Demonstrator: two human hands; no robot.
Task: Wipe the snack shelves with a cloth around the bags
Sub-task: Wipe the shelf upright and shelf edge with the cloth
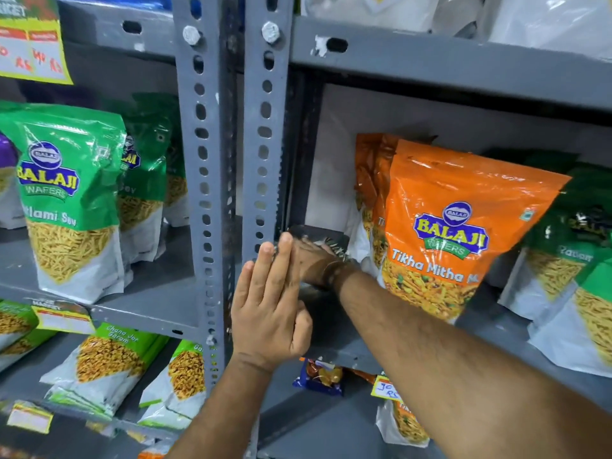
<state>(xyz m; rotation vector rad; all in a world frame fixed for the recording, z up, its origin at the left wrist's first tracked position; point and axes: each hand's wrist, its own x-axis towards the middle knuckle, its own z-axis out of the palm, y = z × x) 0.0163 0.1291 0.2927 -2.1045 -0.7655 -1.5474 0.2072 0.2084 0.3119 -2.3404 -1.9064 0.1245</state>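
Observation:
My right hand (pixel 313 263) reaches deep into the left corner of the grey shelf (pixel 334 339) and presses a dark cloth (pixel 314 234) against the shelf floor. Only part of the cloth shows beyond the hand. An orange Balaji snack bag (pixel 463 233) stands just right of my forearm, with more orange bags behind it. My left hand (pixel 270 306) rests flat against the slotted upright post (pixel 265 134), fingers straight and empty.
Green sev bags (pixel 69 200) stand on the left-hand shelf, across a second upright post (pixel 202 160). More green bags (pixel 569 270) stand at the far right. Bags lie on the lower shelves (pixel 109 366), and a blue packet (pixel 319 376) sits under the shelf edge.

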